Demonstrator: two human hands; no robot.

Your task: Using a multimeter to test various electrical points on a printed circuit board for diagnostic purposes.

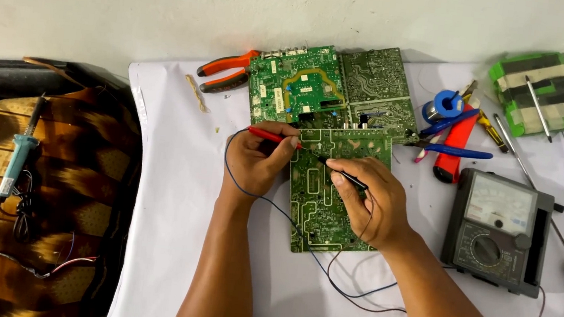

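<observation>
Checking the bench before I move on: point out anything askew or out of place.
Nothing looks damaged or spilled. The green circuit boards overlap untidily, and small debris lies beside the orange pliers.

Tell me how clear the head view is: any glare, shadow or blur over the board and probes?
Head view: even, soft light, no glare on the green circuit board; left hand and right hand cast faint shadows; the probes look sharp; the meter dial markings are too small to read.

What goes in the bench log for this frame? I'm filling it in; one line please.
left hand: holds red probe | right hand: holds black probe | both tips on board | meter at right
</observation>
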